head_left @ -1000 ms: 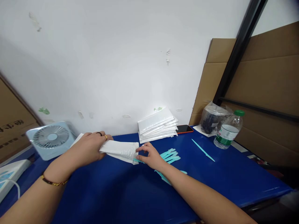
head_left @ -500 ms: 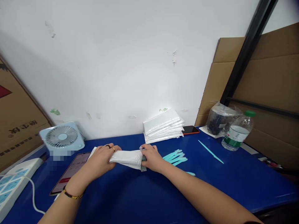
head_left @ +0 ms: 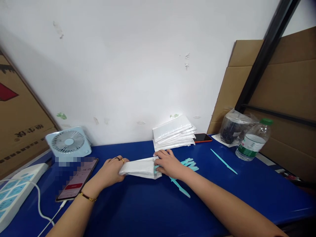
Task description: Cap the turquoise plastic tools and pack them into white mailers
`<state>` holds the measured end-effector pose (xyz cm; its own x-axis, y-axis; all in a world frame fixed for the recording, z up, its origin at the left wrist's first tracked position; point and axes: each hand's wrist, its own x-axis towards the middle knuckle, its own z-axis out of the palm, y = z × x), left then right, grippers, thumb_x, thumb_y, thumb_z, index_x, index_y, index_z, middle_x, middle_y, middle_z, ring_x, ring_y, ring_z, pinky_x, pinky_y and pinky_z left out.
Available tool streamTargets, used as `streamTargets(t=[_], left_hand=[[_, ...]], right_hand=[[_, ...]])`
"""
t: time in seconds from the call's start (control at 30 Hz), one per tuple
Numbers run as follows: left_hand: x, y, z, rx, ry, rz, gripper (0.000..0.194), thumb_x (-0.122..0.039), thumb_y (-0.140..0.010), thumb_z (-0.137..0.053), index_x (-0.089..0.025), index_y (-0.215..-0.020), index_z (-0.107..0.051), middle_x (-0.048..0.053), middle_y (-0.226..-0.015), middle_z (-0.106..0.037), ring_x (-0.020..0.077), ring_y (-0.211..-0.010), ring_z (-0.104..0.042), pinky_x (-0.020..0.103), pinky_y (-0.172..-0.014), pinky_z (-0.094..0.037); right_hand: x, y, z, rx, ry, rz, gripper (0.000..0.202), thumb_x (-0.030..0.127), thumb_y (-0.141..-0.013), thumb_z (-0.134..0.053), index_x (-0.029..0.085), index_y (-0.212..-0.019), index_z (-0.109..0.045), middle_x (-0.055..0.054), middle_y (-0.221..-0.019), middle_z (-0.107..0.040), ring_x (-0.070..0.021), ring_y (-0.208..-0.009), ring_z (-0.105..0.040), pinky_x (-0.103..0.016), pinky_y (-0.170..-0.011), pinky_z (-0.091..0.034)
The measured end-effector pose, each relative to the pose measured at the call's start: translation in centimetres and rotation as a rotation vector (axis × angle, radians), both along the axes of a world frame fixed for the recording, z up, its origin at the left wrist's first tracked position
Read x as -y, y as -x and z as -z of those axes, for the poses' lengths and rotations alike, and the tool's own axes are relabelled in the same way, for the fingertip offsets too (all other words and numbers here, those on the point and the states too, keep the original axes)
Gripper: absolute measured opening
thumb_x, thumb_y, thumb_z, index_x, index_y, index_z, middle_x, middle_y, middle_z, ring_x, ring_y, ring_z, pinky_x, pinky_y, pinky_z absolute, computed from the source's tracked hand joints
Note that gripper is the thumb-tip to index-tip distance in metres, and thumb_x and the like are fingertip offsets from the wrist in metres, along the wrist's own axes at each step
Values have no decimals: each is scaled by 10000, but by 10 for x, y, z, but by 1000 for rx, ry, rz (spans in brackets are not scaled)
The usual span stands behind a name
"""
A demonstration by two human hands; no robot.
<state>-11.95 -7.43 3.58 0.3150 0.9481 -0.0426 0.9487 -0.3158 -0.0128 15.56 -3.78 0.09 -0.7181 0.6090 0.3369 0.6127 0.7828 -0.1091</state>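
Note:
A white padded envelope [head_left: 139, 168] lies across the middle, just above the blue table. My left hand [head_left: 114, 171] is closed on its left end. At the mouth on the right, my right hand [head_left: 169, 164] has its fingers curled against the edge, and a turquoise bit shows between fingers and envelope. How far it reaches inside is hidden. Below my right wrist lies a slim turquoise stick [head_left: 181, 189], shaped like an eyebrow razor, its upper end partly hidden. Several similar sticks [head_left: 191, 163] lie bunched behind that wrist.
A stack of white padded envelopes [head_left: 172, 131] leans by the wall, next to an orange-edged phone [head_left: 202, 138]. Rightward are a single turquoise stick [head_left: 223, 161], a water bottle [head_left: 254, 141] and a bagged roll [head_left: 232, 128]. Leftward stand a fan [head_left: 69, 142], another phone [head_left: 77, 181] and a power strip [head_left: 21, 191].
Both hands and the envelope have shifted slightly right in view. The right fingers now sit with a turquoise bit at the mouth, and more of a stick shows below the wrist.

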Motion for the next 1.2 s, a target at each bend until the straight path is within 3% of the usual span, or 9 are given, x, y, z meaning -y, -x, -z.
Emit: streamTargets(t=[0.23, 0.33, 0.47, 0.63, 0.8, 1.03, 1.2], left_hand=[[-3, -5, 1, 10, 21, 7, 316, -198, -688, -515, -237, -1000, -548, 51, -960, -544, 219, -951, -531, 313, -816, -370], [-3, -5, 1, 6, 23, 4, 339, -192, -674, -527, -250, -1007, -546, 45, -961, -544, 219, -961, -523, 309, -821, -371], [-5, -7, 4, 17, 22, 2, 353, -182, -664, -530, -257, -1008, -549, 43, -964, -545, 214, -941, -529, 304, -817, -376], [0, -13, 0, 27, 8, 9, 337, -173, -661, -522, -257, -985, -558, 41, -954, -548, 216, -932, -529, 308, -810, -373], [7, -5, -14, 2, 2, -13, 300, -190, -674, -503, -241, -963, -564, 42, -947, -553, 216, -919, -536, 320, -832, -360], [6, 39, -32, -8, -65, -22, 405, -174, -632, -475, -251, -1020, -565, 20, -911, -578, 204, -884, -556, 275, -764, -394], [-15, 69, -39, 94, -104, -41, 482, -231, -624, -487, -219, -1102, -544, 20, -975, -600, 216, -919, -555, 263, -794, -417]], right_hand=[[7, -71, -5, -73, 97, 133, 67, 270, -808, -566, 233, -800, -621, -46, -1181, -516, -237, -1144, -403, -406, -909, -236], [8, -87, -6, -73, 162, 202, 115, 333, -778, -599, 250, -854, -625, -52, -1213, -493, -258, -1147, -397, -437, -920, -219], [10, -63, -5, -143, 178, 158, 229, 389, -778, -593, 276, -976, -596, -45, -1158, -505, -232, -1081, -432, -398, -891, -250], [4, -7, 11, -79, 203, 108, 238, 353, -689, -681, 202, -854, -598, -18, -920, -537, -182, -893, -475, -311, -760, -287], [-2, 1, 16, -20, 193, 90, 109, 299, -750, -637, 197, -769, -603, 0, -811, -565, -163, -828, -476, -306, -731, -250], [-2, -56, -8, -18, 261, 130, 192, 395, -769, -608, 205, -742, -621, -2, -759, -604, -181, -810, -505, -325, -738, -235], [2, -94, -10, -14, 405, 115, 210, 419, -751, -612, 210, -749, -637, -1, -781, -623, -184, -818, -530, -337, -779, -262]])
